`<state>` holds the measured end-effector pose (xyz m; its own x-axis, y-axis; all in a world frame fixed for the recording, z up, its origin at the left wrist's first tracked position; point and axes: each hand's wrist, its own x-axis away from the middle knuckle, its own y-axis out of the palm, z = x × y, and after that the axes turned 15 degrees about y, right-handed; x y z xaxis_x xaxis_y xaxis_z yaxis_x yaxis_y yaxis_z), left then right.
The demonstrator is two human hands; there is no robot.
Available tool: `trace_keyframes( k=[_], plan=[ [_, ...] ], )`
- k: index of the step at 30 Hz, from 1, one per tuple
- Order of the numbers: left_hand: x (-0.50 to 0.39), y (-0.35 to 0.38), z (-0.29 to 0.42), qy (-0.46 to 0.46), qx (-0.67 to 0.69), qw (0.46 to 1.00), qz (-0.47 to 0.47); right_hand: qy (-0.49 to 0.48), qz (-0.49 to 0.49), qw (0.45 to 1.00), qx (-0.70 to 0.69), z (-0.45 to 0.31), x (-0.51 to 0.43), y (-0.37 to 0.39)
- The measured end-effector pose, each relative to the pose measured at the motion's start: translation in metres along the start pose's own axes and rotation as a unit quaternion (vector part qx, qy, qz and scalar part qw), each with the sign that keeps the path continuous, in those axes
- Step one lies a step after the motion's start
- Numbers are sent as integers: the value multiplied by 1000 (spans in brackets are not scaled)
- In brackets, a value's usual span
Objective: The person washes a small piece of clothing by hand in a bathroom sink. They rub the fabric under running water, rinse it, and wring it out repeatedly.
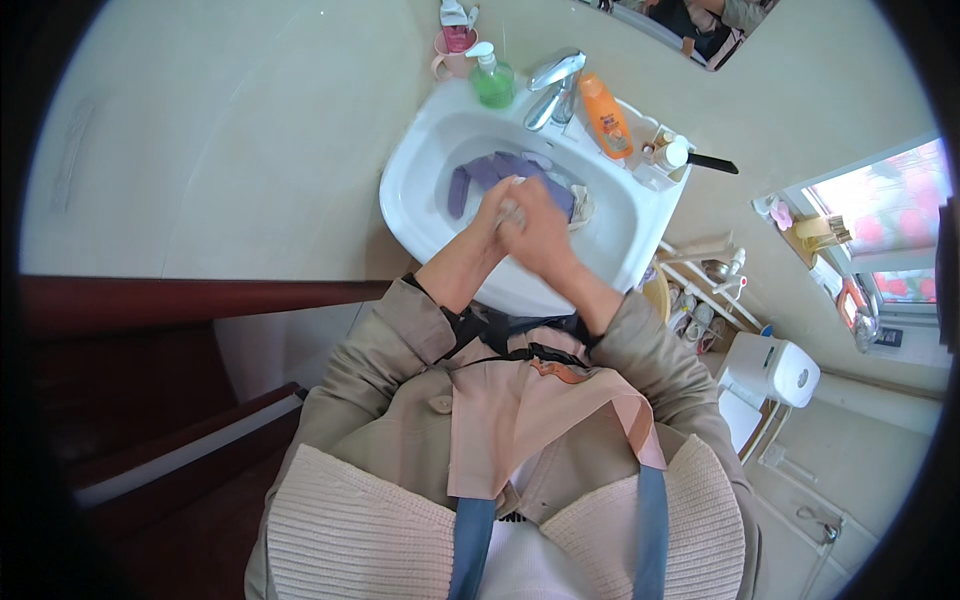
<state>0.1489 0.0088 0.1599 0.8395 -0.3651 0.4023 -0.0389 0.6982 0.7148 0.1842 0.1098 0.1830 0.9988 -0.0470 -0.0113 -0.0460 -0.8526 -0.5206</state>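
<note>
Over the white washbasin [615, 247], my left hand [495, 214] and my right hand [536, 225] are clasped together. A small pale, light-coloured item, perhaps wet cloth or lather, shows between them; the hands hide most of it. Beneath them in the bowl lies a purple cloth [480, 171], partly covered by the hands. At its right is a whitish cloth [581, 208], and a pale oval thing [537, 159] shows at its upper edge. The chrome faucet [559, 82] stands at the basin's back; whether water runs cannot be told.
Along the back rim stand a green pump bottle [493, 81], a pink mug [454, 58] holding a tube, an orange bottle [606, 116] and a white caddy [656, 176] with a black handle [712, 163] jutting right. A mirror [690, 26] hangs above.
</note>
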Motion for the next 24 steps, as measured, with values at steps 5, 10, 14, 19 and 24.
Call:
trace_keyframes(
  k=[5,10,14,19,24],
  plan=[
    [-20,-17,-14,7,-13,997,82,96,74,993,0,11,-18,11],
    [-35,-60,-9,-29,64,997,27,-81,-34,995,54,38,-19,47],
    [-62,-81,-11,-50,-34,989,137,197,49,979,-18,103,-50,57],
    [-112,-136,0,-10,-327,924,196,264,1,963,47,193,-76,73],
    [-143,-212,-22,64,-592,785,170,259,9,965,31,216,-63,134]
  ],
)
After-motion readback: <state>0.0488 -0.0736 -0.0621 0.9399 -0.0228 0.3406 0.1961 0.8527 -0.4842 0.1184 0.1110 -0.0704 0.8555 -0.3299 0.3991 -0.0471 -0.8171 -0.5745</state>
